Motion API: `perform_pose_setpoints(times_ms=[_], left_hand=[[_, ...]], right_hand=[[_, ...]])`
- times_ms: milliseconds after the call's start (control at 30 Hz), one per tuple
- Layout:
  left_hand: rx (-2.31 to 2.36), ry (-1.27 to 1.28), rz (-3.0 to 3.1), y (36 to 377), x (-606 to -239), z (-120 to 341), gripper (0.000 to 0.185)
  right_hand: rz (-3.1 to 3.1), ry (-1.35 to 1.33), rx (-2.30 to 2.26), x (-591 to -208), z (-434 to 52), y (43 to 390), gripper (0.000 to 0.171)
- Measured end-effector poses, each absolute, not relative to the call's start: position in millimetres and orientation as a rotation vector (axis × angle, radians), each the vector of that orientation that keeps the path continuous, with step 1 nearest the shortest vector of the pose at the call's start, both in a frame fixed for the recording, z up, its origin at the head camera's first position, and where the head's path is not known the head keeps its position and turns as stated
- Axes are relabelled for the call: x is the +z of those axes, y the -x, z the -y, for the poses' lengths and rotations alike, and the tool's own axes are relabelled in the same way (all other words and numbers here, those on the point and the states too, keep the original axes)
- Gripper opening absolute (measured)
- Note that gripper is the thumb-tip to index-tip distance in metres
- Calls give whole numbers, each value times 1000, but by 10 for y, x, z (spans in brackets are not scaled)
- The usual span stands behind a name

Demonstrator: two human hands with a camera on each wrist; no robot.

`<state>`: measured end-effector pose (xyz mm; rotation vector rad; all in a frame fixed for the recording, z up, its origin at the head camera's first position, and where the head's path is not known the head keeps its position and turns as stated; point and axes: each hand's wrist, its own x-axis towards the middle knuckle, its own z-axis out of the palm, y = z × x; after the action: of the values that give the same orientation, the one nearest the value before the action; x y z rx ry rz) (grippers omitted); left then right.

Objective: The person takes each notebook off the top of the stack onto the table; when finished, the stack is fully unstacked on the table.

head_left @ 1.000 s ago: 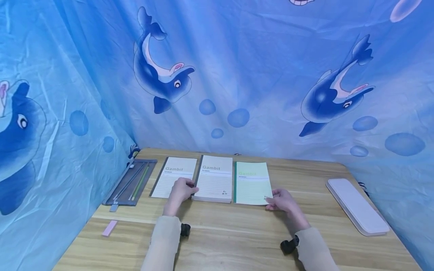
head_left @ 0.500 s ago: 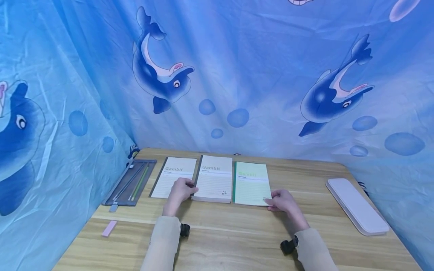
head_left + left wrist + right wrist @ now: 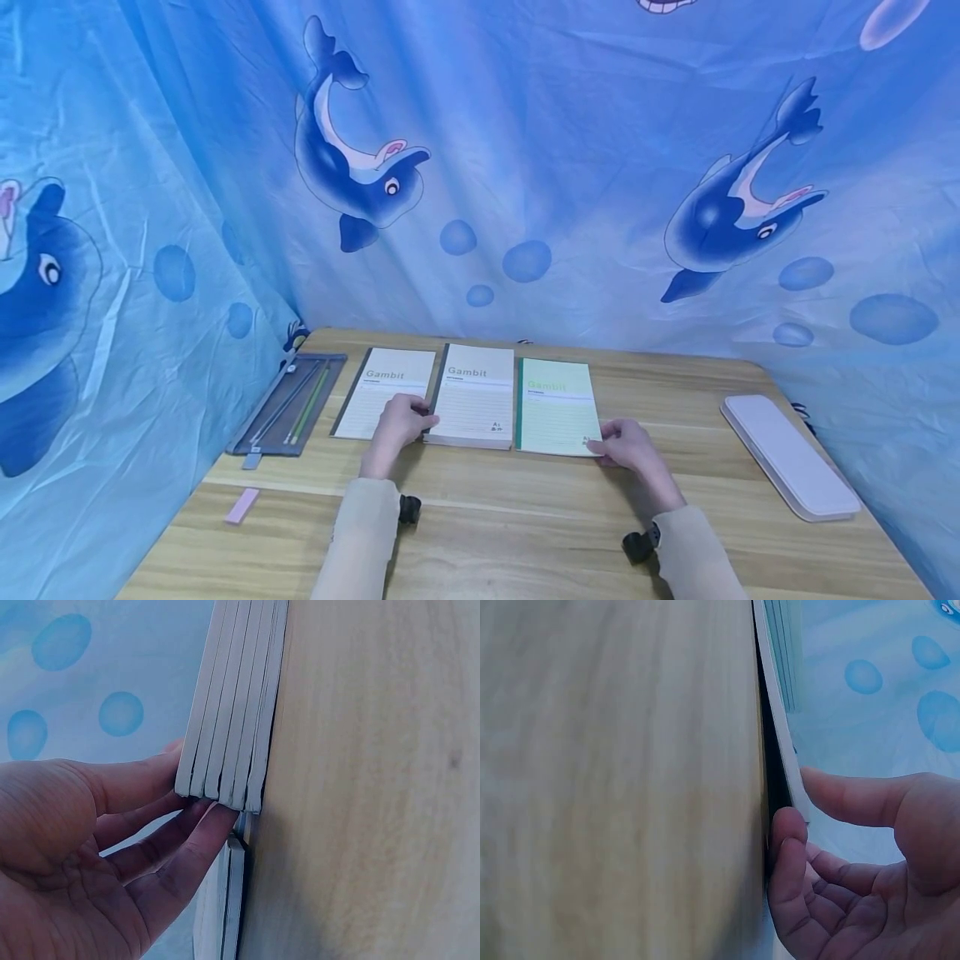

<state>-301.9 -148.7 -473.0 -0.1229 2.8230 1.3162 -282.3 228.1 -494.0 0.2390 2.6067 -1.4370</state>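
A thick stack of white "Gambit" notebooks point(image 3: 477, 392) lies in the middle of the three piles in the head view. My left hand point(image 3: 403, 419) grips its near left corner. In the left wrist view the thumb point(image 3: 139, 784) is at the top cover and the fingers reach the spines. A green notebook point(image 3: 556, 404) lies to the right. Its near right corner is pinched by my right hand point(image 3: 628, 442). That corner stands slightly raised in the right wrist view, with a fingertip point(image 3: 789, 823) under it. A lower white notebook pile point(image 3: 384, 400) lies left, partly behind my left hand.
A grey mesh pencil pouch point(image 3: 264, 408) with pencils lies at the table's left edge. Nearer is a small pink strip point(image 3: 242, 506). A white case point(image 3: 791, 457) lies at the right. A blue dolphin-print cloth point(image 3: 570, 175) hangs behind the wooden table point(image 3: 510, 533).
The green notebook's near edge and my right hand have shifted very slightly. My left hand and the white stack stay in place.
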Motion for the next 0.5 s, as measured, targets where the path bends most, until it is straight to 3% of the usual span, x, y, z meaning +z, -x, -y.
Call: perform_pose_setpoints(times_ms=[500], left_hand=[[1331, 128, -2808, 3014, -4728, 1485, 39]], right_hand=[[-2637, -206, -1423, -4838, -2353, 2807, 34]])
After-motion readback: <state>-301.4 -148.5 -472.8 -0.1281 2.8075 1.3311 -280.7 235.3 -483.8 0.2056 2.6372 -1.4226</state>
